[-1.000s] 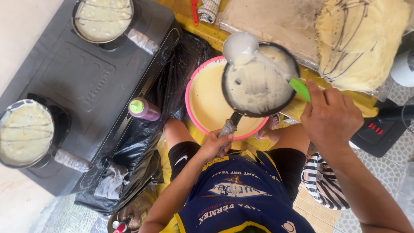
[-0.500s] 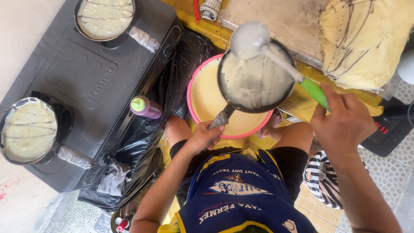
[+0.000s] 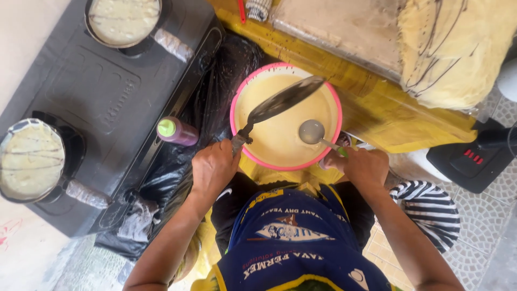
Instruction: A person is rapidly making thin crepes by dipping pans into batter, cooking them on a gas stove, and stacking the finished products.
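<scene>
My left hand (image 3: 214, 168) grips the handle of a small dark frying pan (image 3: 285, 101), which is tipped on edge over a pink-rimmed bowl (image 3: 239, 91) of pale yellow batter. My right hand (image 3: 363, 166) holds a ladle (image 3: 312, 131) by its green handle, with the ladle's cup resting in the batter on the bowl's right side. The bowl sits in front of my knees, beside a black plastic sheet.
A black two-burner stove (image 3: 102, 102) lies to the left with two pans of setting batter (image 3: 31, 159) (image 3: 123, 19). A purple bottle with a green cap (image 3: 176, 131) lies by the stove. A stack of thin pancakes (image 3: 452, 48) rests on a board at top right.
The pan, held flat and full of batter above the bowl, has tilted on edge. My right hand has lowered the ladle from above the pan down into the bowl.
</scene>
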